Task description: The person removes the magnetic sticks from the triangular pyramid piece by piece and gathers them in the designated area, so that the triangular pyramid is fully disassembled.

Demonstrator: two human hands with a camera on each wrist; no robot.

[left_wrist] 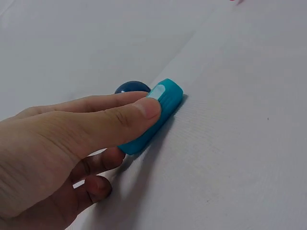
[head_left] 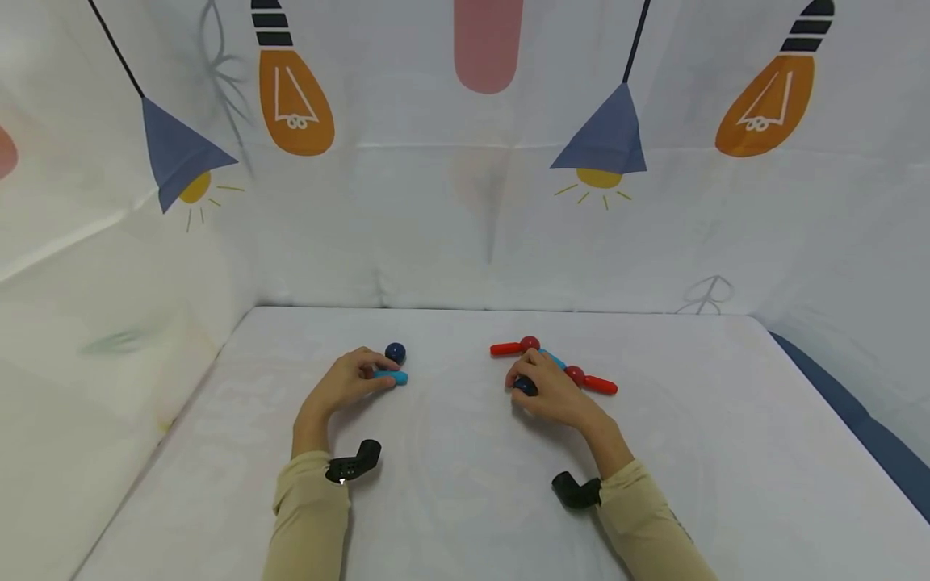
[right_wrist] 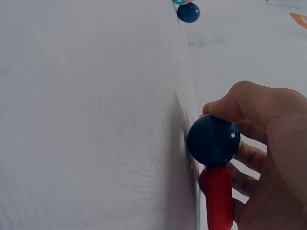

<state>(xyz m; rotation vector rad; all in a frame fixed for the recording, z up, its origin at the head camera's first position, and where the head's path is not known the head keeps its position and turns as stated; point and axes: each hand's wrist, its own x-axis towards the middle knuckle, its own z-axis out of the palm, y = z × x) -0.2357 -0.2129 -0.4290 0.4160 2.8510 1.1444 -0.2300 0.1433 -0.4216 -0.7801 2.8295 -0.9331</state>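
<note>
Around both hands (head_left: 349, 381) (head_left: 555, 393), white tabletop (head_left: 450, 492), printed sheeting (head_left: 414, 218).

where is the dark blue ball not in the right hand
In the head view, the ball is left of centre, just beyond the left hand pinching a light blue stick.

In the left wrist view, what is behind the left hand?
A glossy dark blue ball: its top shows. Its lower part is hidden, covered by the left hand.

The head view has soft, even, muted light. The 2 wrist views are dimmer and grayer, with soft-edged shadows on the white counter (left_wrist: 230, 167) and small glints on 1 dark blue ball (right_wrist: 213, 140).
</note>
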